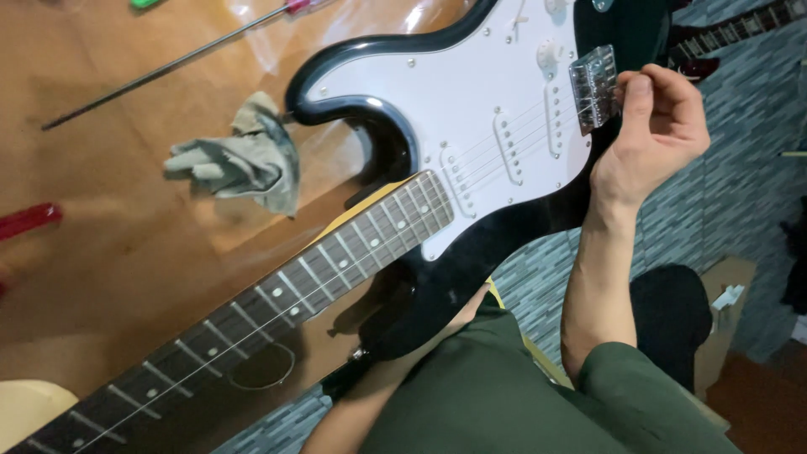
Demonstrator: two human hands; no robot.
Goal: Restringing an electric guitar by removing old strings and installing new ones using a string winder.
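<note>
A black electric guitar (471, 252) with a white pickguard (454, 92) lies tilted across a wooden table (109, 252), its dark fretboard (277, 294) running to the lower left. My right hand (656, 126) reaches over the body, thumb and fingertips pinched together at the edge of the metal bridge (593, 84). What sits between the fingertips is too small to make out. My left forearm (370, 395) goes under the guitar body near the neck joint, and that hand is hidden beneath it.
A crumpled grey-green cloth (244, 160) lies beside the guitar's upper horn. A long thin screwdriver (168, 63) crosses the table's far side, and a red tool handle (29, 220) sits at the left edge. Another guitar neck (740, 29) shows at top right above a tiled floor (723, 193).
</note>
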